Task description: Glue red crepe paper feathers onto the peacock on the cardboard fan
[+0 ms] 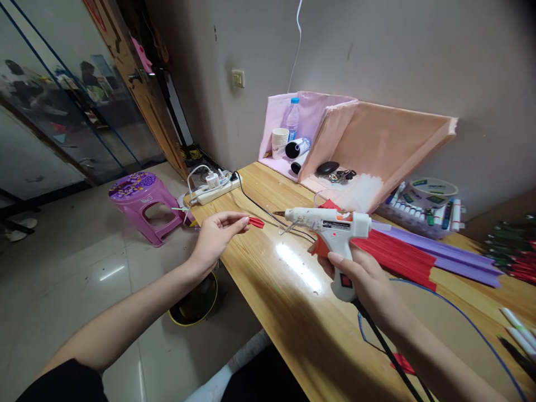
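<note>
My left hand (218, 234) pinches one end of a small folded red strip (256, 223), which looks like crepe paper, over the left edge of the table. My right hand (355, 268) grips a white hot glue gun (335, 226) by its handle, above the table. Its nozzle points left, toward the red strip, with a gap between them. A finger lies by the orange trigger. Behind the glue gun lie a stack of red crepe paper (396, 254) and purple paper strips (456, 257).
On the wooden table (268, 290) stand a power strip (215, 190), pink and orange display boxes (377, 151), and a tray of markers with a tape roll (431, 192). A blue-edged round board (435, 324) lies right. A purple stool (146, 206) and a bin (195, 301) stand on the floor.
</note>
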Action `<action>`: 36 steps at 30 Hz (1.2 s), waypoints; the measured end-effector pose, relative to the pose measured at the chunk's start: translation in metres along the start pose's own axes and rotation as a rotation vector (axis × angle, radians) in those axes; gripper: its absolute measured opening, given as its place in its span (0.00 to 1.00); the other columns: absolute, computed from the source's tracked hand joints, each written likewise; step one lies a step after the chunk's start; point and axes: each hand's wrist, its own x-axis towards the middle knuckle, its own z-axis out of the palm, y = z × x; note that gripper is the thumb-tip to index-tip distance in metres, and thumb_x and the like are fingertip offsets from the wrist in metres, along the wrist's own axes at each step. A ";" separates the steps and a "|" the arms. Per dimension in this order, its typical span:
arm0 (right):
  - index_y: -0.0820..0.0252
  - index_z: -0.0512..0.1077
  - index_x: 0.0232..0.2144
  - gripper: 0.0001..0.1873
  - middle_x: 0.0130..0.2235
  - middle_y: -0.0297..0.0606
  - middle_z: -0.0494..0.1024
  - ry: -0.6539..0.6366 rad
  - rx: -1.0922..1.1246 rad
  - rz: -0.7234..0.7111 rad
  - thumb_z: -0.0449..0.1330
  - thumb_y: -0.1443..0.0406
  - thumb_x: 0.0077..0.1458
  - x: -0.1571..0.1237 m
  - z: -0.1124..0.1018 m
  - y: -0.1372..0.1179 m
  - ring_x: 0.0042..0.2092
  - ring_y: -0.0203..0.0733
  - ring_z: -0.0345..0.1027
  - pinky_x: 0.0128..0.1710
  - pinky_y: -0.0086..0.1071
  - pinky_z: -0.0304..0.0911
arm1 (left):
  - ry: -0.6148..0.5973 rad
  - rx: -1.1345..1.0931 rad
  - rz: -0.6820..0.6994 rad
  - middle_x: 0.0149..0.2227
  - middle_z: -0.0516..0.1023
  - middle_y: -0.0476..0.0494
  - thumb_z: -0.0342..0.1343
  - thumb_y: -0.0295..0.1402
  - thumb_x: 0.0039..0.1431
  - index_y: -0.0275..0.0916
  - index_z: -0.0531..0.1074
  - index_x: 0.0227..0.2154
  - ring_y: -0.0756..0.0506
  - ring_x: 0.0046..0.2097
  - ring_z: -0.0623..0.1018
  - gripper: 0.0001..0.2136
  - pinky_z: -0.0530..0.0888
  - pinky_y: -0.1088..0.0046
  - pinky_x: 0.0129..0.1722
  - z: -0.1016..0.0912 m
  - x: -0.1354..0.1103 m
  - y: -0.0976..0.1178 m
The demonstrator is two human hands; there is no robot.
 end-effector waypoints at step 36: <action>0.59 0.70 0.33 0.14 0.24 0.33 0.68 0.153 -0.295 -0.209 0.50 0.56 0.56 -0.039 -0.004 0.016 0.22 0.35 0.58 0.22 0.29 0.56 | -0.011 -0.198 -0.035 0.29 0.79 0.45 0.64 0.33 0.42 0.34 0.76 0.30 0.52 0.30 0.77 0.11 0.75 0.76 0.36 0.041 -0.012 -0.009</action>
